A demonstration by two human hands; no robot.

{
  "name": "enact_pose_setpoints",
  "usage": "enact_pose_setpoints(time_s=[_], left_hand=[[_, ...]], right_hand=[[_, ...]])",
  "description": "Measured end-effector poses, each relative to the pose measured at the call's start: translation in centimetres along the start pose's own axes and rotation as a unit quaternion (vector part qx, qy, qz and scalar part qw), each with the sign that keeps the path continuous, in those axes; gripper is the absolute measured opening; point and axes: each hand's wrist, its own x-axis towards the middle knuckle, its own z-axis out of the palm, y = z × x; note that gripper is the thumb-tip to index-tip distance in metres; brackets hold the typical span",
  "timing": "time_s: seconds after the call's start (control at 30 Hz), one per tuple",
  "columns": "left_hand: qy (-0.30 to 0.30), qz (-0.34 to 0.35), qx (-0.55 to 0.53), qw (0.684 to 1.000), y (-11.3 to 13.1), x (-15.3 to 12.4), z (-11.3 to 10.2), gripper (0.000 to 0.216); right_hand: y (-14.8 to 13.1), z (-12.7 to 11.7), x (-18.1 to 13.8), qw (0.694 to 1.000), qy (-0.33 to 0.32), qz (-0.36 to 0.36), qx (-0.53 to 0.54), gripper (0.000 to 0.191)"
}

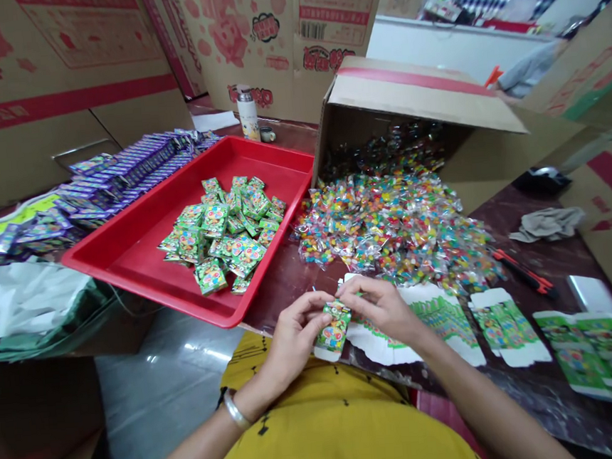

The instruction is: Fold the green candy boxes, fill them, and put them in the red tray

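Note:
Both my hands grip one small green printed box [334,330] just above the near edge of the dark table. My left hand [294,338] pinches its lower left side, fingers curled. My right hand [380,307] closes on its top end from the right. Beneath my right hand lies a fan of flat, unfolded green box blanks [442,321]. Beyond them spreads a heap of clear packets of coloured candy [396,225]. To the left, a red tray [126,252] carries a pile of finished small green boxes [225,229].
An open cardboard carton [412,95] on its side spills the candy. More flat blanks [601,361] lie at right, with a red-handled cutter [524,275], a grey rag [549,224] and a tape roll [542,179]. Purple boxes [114,178] stack at left; a flask [247,113] stands behind.

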Motion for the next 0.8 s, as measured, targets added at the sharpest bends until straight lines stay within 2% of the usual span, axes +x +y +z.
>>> enact_pose_setpoints(time_s=[0.03,0.1,0.2,0.3,0.4,0.47,0.53,0.63,0.7,0.73,0.8], left_hand=[[0.009,-0.008,0.01,1.0,-0.1,0.0,-0.2,0.015],[0.037,-0.018,0.035,0.999,-0.3,0.1,-0.8,0.016],[0.065,-0.036,0.038,0.997,-0.6,0.6,-1.5,0.028],[0.069,-0.087,-0.017,0.994,-0.5,0.8,-1.8,0.039],[0.057,-0.133,-0.065,0.987,-0.3,0.8,-2.1,0.056],[0.043,-0.14,-0.076,0.986,-0.4,0.9,-2.3,0.054],[0.03,-0.123,-0.066,0.99,-0.6,1.1,-2.4,0.045],[0.019,-0.081,-0.021,0.996,-1.1,1.5,-2.2,0.034],[0.006,-0.063,0.0,0.998,-1.3,1.6,-2.0,0.032],[-0.002,-0.055,0.007,0.998,-1.3,1.6,-1.8,0.031],[-0.013,-0.034,0.021,0.999,-1.2,1.6,-1.5,0.03]], right_hand=[[0.7,-0.3,0.8,1.0,-0.002,0.012,-0.018,0.015],[2.4,-0.7,2.8,0.993,0.035,0.004,-0.113,0.014],[4.7,-0.3,6.2,0.974,-0.035,-0.041,-0.221,0.032],[5.9,0.7,8.4,0.961,-0.089,-0.053,-0.258,0.045],[5.9,0.8,9.0,0.961,-0.076,-0.036,-0.263,0.033],[5.3,0.2,8.7,0.961,-0.054,-0.02,-0.271,0.019],[4.4,-0.5,8.1,0.973,0.011,0.014,-0.232,0.009],[2.4,-1.1,6.9,0.989,0.119,0.069,-0.047,0.021],[1.0,-1.0,6.2,0.986,0.135,0.079,0.055,0.025],[0.4,-0.8,5.9,0.985,0.132,0.078,0.072,0.025],[-0.6,-0.4,5.4,0.989,0.127,0.071,0.04,0.022]])
